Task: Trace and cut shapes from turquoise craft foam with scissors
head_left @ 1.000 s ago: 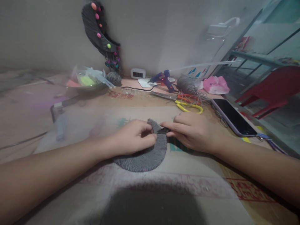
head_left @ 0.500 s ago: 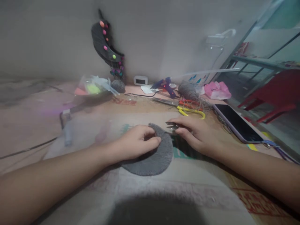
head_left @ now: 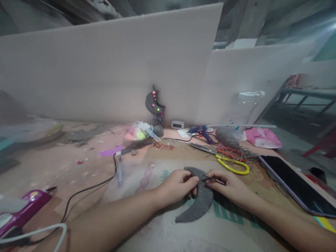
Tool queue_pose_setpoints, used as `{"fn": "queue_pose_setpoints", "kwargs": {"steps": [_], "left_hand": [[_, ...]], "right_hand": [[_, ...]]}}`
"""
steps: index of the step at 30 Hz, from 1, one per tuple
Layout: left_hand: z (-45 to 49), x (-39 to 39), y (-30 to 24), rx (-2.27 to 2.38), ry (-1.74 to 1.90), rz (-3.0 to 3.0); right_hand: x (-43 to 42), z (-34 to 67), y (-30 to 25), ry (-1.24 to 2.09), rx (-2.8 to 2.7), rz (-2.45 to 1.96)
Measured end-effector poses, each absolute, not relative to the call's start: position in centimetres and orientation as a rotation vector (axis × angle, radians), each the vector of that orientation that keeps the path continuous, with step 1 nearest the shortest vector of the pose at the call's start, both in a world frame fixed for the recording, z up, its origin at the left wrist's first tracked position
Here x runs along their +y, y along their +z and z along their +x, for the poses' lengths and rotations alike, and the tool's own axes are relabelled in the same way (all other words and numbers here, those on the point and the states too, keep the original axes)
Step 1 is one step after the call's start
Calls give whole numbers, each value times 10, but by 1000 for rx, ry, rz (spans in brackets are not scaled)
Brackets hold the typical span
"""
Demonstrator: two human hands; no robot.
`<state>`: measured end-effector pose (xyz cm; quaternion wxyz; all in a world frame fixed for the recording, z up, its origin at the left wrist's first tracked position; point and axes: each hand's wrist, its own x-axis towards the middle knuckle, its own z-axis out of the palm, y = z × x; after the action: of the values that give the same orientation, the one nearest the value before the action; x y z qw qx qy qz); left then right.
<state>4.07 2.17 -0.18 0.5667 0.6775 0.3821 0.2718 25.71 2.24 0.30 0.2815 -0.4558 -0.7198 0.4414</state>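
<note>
A grey yarn-wrapped crescent moon (head_left: 200,206) is on the board in front of me, its lower tip pointing to the left. My left hand (head_left: 181,185) grips its inner edge near the upper end, thumb on top and fingers curled beneath. In my right hand (head_left: 224,183) is a slim dark metal tool (head_left: 207,177) with two points, tweezers or small snips; I cannot tell which. Its tip meets the moon's outer edge, close to my left thumb. My right fingers are closed around the tool and hide most of it.
Yellow-and-orange-handled scissors (head_left: 233,165) lie beyond my right hand, beside grey yarn (head_left: 227,137) and a blue glue gun (head_left: 203,133). A phone (head_left: 296,183) is at right. Farther back are a bowl of pompoms (head_left: 138,134) and a decorated moon (head_left: 153,103). A purple device (head_left: 33,203) with cords sits left.
My view has tilted up and shifted left. The crescent has turned, its inner curve now facing left. My right hand has brought the tool in from beside the crescent to its edge.
</note>
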Motion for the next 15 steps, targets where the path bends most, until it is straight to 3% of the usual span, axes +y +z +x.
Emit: {"fn": "queue_pose_setpoints", "kwargs": {"steps": [15], "left_hand": [[9,33,33,986,259,1733]], "right_hand": [[32,257,4,1366,-1817,-1100]]}}
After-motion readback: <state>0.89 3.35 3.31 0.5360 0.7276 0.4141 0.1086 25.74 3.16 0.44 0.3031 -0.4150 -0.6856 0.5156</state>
